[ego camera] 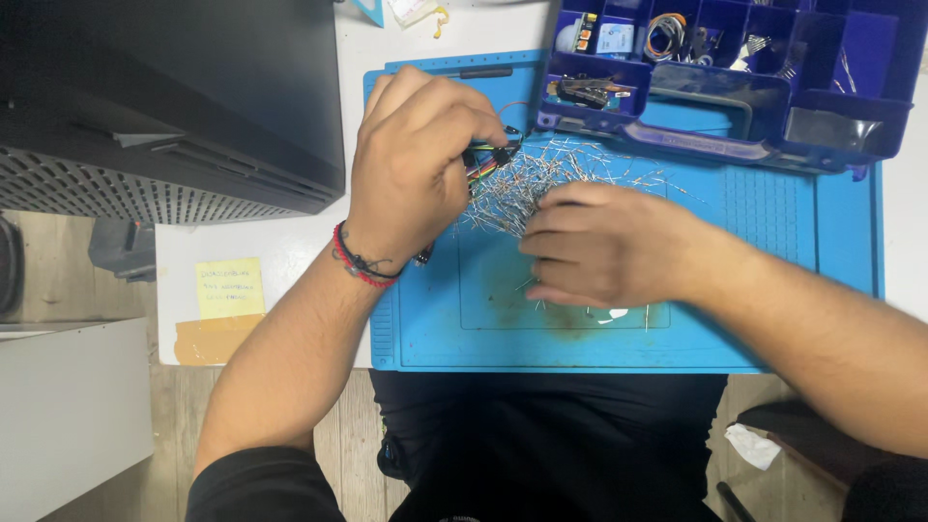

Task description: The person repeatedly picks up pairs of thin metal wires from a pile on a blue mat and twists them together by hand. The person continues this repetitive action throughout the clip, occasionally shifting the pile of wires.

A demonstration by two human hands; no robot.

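My left hand (416,164) pinches a small bundle of coloured jumper wires (488,162) with black connector ends, over the upper left of a blue work mat (773,232). A red and black cord bracelet sits on that wrist. My right hand (609,246) rests palm down, fingers curled, on the lower edge of a loose pile of thin metal component leads (546,179) spread across the mat. What lies under the right palm is hidden.
A dark blue compartment organiser (735,72) with small electronic parts stands at the mat's top right. A black device with a vented side (164,106) fills the upper left. A yellow sticky note (230,287) lies on the white table left of the mat.
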